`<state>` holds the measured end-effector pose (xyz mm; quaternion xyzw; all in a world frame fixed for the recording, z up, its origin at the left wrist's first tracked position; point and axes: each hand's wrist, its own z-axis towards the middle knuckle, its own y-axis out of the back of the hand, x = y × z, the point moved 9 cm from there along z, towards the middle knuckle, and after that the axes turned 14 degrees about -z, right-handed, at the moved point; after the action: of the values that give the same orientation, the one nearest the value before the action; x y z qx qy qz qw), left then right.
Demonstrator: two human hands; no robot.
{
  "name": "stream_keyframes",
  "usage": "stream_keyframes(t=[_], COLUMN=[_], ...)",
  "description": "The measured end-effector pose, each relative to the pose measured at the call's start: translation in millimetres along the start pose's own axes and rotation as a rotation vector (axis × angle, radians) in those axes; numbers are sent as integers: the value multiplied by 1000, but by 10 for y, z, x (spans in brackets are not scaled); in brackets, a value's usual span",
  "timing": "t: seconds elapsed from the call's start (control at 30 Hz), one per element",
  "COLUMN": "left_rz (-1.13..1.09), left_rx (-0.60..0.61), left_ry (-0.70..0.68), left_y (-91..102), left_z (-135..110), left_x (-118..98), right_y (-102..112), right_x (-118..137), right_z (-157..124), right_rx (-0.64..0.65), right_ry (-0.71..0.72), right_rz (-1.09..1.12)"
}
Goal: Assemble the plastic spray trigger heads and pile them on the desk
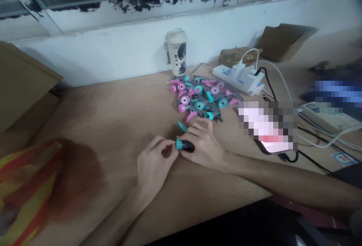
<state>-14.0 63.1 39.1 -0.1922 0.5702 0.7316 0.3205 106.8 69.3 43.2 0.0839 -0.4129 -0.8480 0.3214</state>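
My right hand (202, 142) is closed around a small plastic piece with a teal ring end and a glossy black body (187, 146), just above the table. A teal fin (182, 126) sticks out beyond the fingers of that hand; whether it belongs to the same piece I cannot tell. My left hand (155, 159) is closed in a pinch, thumb and forefinger meeting at the ring end. Anything between those fingertips is too small or hidden to make out. Beyond my hands lies a pile of similar pink, teal and dark grey plastic pieces (199, 97).
Behind the pile stands a coffee cup (177, 53). Rightward are a white power strip (237, 76) with plugs and cables, and a phone (268, 129). Cardboard boxes stand left (22, 83) and at the back right (285, 42). A red-and-yellow bag (28, 185) sits at front left.
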Motion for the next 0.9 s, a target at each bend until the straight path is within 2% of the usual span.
stream_keyframes(t=[0.1, 0.17, 0.27, 0.33, 0.43, 0.53, 0.6, 0.9], left_rz=[-80, -246, -592, -773, -931, -928, -866, -587], left_rx=[-109, -160, -111, -57, 35, 131, 154, 47], left_ry=[64, 157, 298, 327, 309, 262, 224, -28], left_y=[181, 272, 220, 149, 55, -9, -15, 95], left_z=[67, 110, 142, 147, 141, 126, 121, 107], left_x=[150, 309, 474, 467, 367, 247, 193, 65], right_y=[45, 76, 99, 104, 117, 128, 117, 90], right_x=[-43, -72, -110, -135, -153, -136, -115, -121], right_z=[0, 1, 8, 14, 26, 35, 37, 31], right_rx=[-35, -57, -62, -51, -39, -35, -23, -14], right_ry=[-24, -33, -49, -76, -117, -127, -119, -109], right_rz=[12, 41, 120, 189, 285, 342, 357, 363])
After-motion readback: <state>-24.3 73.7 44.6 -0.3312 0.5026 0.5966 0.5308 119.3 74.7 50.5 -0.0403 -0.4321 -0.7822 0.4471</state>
